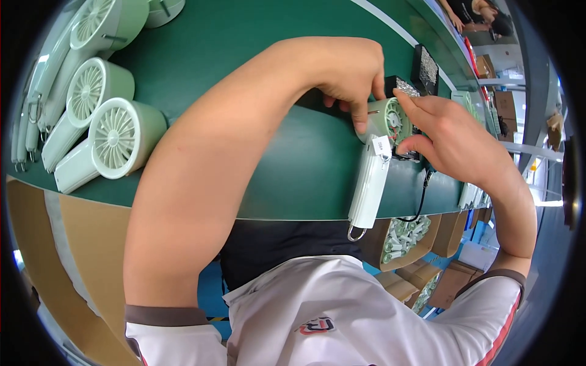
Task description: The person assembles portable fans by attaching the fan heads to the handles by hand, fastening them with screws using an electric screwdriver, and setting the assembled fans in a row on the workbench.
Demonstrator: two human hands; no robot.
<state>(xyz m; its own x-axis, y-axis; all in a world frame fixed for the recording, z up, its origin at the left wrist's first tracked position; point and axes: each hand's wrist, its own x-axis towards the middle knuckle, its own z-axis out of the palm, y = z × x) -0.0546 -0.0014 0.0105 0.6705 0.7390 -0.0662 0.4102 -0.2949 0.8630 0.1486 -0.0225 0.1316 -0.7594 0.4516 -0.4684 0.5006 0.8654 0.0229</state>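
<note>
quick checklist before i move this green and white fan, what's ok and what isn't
1. Left hand on the fan head: ok, fingertips are against it.
2. Right hand grip: cannot tell, thumb and fingers are at the head's open side, but contact is unclear.
3. Handle within the table edge: not ok, its looped end shows beyond it.
4. Wiring seated: cannot tell, the red bit inside is too small.
5. Black cable apart from the handle: ok, a gap shows.
</note>
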